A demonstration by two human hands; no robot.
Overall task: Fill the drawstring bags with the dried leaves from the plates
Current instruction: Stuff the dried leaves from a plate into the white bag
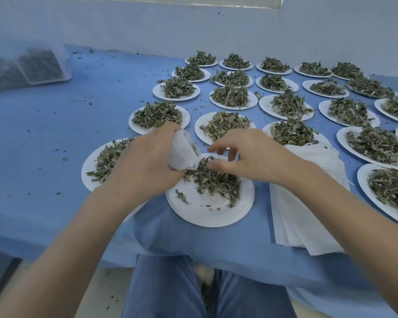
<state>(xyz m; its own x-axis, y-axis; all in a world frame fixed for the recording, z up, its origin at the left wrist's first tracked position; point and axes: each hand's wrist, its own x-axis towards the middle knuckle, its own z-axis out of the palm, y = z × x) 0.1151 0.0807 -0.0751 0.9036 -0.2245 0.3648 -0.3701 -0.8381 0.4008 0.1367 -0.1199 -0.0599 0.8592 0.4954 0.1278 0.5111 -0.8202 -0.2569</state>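
My left hand (147,161) grips a small white drawstring bag (183,152), its open mouth tilted down toward the nearest white plate (207,214). A pile of dried green leaves (216,180) lies on that plate's far half, touching the bag's mouth. My right hand (246,157) hovers over the leaves with its fingers spread and loosely bent, and I see nothing held in it. A few leaves show inside the bag.
A stack of flat white bags (306,203) lies right of the plate. Several more plates heaped with leaves (230,97) cover the blue cloth beyond and to the right. A clear bin (41,65) stands at the far left. My knees are below the table edge.
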